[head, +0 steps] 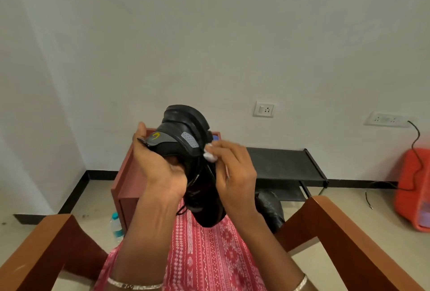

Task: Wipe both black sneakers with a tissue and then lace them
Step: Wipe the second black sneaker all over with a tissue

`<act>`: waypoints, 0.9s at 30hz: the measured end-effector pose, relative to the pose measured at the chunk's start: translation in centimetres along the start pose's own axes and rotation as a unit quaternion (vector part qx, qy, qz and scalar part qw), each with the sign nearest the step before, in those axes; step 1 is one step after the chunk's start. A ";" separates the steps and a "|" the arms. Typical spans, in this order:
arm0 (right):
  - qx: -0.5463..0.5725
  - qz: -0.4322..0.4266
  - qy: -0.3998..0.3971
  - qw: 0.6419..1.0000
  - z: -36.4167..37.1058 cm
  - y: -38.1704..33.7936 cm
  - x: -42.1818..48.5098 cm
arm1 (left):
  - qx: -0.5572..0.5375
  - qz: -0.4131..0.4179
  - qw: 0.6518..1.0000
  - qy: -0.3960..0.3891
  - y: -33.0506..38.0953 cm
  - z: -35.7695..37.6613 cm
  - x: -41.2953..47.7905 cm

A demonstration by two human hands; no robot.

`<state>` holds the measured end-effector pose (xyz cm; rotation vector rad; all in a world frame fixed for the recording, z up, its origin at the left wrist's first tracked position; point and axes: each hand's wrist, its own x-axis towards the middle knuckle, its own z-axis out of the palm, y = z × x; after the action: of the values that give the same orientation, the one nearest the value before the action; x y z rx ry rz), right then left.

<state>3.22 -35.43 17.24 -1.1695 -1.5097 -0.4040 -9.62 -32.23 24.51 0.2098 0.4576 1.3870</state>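
Note:
A black sneaker (186, 132) with grey panels and a yellow logo is held up in front of me, heel up and toe pointing down toward my lap. My left hand (158, 165) grips it around the heel and collar. My right hand (235, 169) pinches a small crumpled white tissue (208, 154) and presses it against the sneaker's side near the grey perforated patch. Loose black laces (183, 209) hang from the sneaker. A dark lump on the floor (270, 207) to the right may be the second sneaker; I cannot tell.
I sit in a chair with wooden armrests (349, 239) on both sides, a pink patterned cloth (204, 258) over my lap. A reddish-brown cabinet (128, 186), a low black rack (286, 162), a plastic water bottle (116, 228) and a red plastic object (411, 188) stand on the floor.

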 end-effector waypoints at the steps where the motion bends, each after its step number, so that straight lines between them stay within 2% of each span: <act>1: -0.006 0.013 -0.015 1.000 -0.1 0.5 -1.5 | -0.004 0.004 1.000 0.003 0.3 -0.2 0.1; 4: -0.021 0.039 -0.034 0.998 -0.2 0.9 -3.2 | -0.002 0.011 1.000 0.010 0.5 -0.4 0.4; 9: 0.001 0.022 0.030 0.999 0.3 -1.3 2.1 | -0.008 0.006 1.000 0.015 -0.8 0.3 -0.1; 13: -0.003 0.006 0.050 0.999 0.6 -2.6 5.0 | -0.005 -0.006 1.000 -0.016 -1.5 0.1 -0.4; 17: 0.001 -0.012 0.051 0.999 0.6 -1.7 2.0 | -0.002 -0.011 1.000 -0.002 -0.5 -0.2 -0.3; 22: -0.014 0.045 -0.010 0.999 -0.6 0.4 -3.8 | -0.001 -0.008 1.000 0.017 0.5 -0.8 0.2; 27: -0.002 0.044 0.024 0.999 -0.1 -1.0 0.2 | -0.003 -0.012 1.000 0.009 -0.3 -0.3 -0.1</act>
<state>2.44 -35.83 17.82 -1.2167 -1.4117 -0.3745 -9.48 -32.39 24.13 0.1868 0.4699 1.3681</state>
